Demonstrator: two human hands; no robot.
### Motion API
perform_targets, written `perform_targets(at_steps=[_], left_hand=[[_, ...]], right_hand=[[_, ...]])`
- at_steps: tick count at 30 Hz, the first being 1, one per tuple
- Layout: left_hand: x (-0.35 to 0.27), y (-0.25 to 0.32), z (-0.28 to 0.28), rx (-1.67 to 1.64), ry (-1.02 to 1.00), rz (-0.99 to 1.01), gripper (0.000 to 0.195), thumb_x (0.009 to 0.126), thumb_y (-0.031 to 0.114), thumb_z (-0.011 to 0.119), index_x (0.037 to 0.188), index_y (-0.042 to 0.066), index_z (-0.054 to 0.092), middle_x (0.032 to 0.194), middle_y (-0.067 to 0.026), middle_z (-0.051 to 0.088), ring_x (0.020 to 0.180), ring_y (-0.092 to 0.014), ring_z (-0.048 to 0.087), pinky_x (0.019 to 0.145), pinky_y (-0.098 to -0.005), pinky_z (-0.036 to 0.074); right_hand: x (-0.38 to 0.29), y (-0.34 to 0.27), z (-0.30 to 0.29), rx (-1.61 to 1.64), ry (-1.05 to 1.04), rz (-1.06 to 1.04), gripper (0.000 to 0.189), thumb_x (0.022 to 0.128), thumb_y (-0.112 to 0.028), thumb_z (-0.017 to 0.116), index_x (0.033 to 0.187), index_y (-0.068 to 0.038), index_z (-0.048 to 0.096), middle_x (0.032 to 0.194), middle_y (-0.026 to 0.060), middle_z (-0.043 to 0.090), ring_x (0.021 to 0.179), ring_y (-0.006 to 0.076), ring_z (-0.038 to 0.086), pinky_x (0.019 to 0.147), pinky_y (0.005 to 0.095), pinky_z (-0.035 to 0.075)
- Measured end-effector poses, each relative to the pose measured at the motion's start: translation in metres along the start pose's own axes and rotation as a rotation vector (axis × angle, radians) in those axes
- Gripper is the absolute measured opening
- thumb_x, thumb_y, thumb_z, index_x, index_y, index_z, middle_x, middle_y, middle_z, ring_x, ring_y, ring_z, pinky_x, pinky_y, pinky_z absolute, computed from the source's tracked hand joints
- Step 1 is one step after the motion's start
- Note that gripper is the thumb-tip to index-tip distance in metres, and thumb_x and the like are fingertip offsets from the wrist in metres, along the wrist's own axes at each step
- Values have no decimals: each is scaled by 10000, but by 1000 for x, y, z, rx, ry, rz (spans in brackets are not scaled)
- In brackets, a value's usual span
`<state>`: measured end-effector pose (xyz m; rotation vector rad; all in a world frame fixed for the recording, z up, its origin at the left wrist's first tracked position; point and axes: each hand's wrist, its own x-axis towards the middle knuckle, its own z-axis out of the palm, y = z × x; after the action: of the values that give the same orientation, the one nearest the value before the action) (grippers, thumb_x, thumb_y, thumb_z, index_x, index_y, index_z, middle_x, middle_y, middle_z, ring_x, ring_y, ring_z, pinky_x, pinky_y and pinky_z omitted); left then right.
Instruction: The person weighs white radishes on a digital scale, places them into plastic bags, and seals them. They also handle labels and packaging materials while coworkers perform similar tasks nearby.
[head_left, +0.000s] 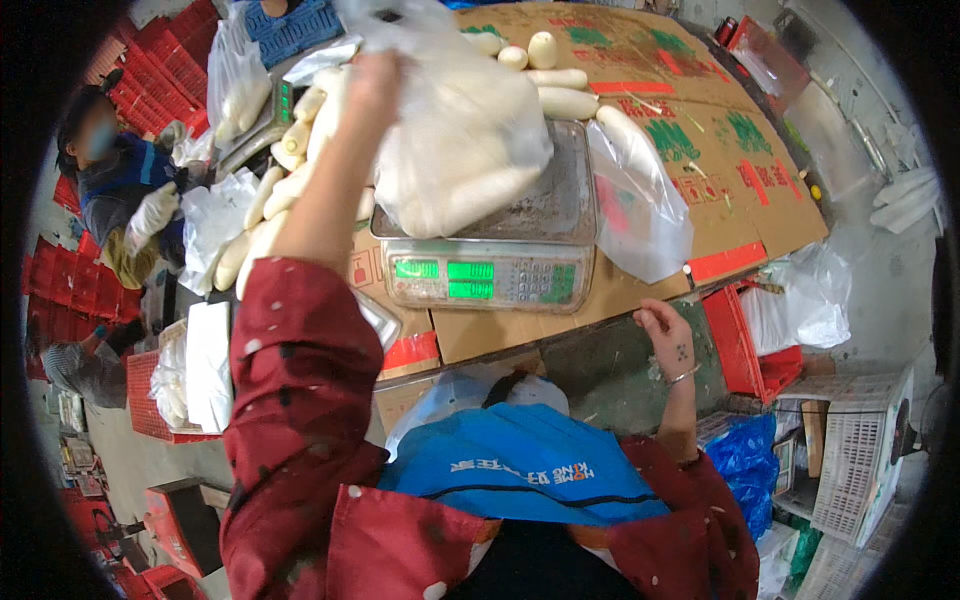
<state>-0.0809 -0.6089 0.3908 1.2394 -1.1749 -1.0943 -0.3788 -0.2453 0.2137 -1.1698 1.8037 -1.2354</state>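
Observation:
A translucent plastic bag (465, 142) full of peeled-looking white radishes rests on the steel pan of a digital scale (487, 277), its upper part blurred. My left hand (375, 86), also blurred, is closed at the bag's upper left side; its fingertips are hidden. Low on the right, past the scale's corner, my right hand (667, 337) hangs in front of the table edge with loosely curled fingers and nothing in them. Loose white radishes (300, 180) are heaped left of the scale. More radishes (566, 101) lie behind and right of it.
Flattened cardboard (720, 142) covers the table. A plastic bag (645, 202) lies right of the scale. Red crates (750, 345) stand by the table's right end. At left are a second scale (259, 124) with a bagged load (236, 90) and a masked person (124, 180).

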Motion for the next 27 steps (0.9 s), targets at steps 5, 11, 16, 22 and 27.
perform_targets(at_steps=[5,11,16,22,27], left_hand=[[-8,71,-131,109,292,313,268,834,346,593,870,83,628,810,-51,572,741,-180,555,678,-339,464],[-13,148,-362,205,209,568,381,900,236,486,1181,-7,571,1089,-96,629,941,-209,610,830,-294,473],[-63,97,-497,133,489,304,390,946,247,477,1244,2,532,1179,-61,589,1024,-196,564,878,-275,430],[-155,-10,-525,52,604,115,382,902,265,512,1123,-32,605,967,-69,637,819,-164,595,729,-260,469],[-167,-88,-488,-7,592,-33,264,858,238,539,903,7,659,776,-36,619,668,-135,549,643,-248,417]], right_hand=[[6,-17,34,72,-108,40,264,898,-181,593,1087,3,609,909,79,671,850,126,636,768,260,496],[9,-65,147,6,-535,-139,264,883,-199,609,1085,-28,627,992,82,660,880,151,623,773,292,508],[17,-127,297,-171,-818,-374,534,866,-372,619,1240,-13,493,1084,167,617,1003,269,610,863,374,486],[52,-154,437,-755,-732,-247,861,688,-596,687,1277,-10,461,1161,227,577,1069,334,581,878,412,465],[82,-143,473,-752,-1053,47,936,586,-638,732,1241,0,532,1216,194,572,1060,292,592,878,363,468]])
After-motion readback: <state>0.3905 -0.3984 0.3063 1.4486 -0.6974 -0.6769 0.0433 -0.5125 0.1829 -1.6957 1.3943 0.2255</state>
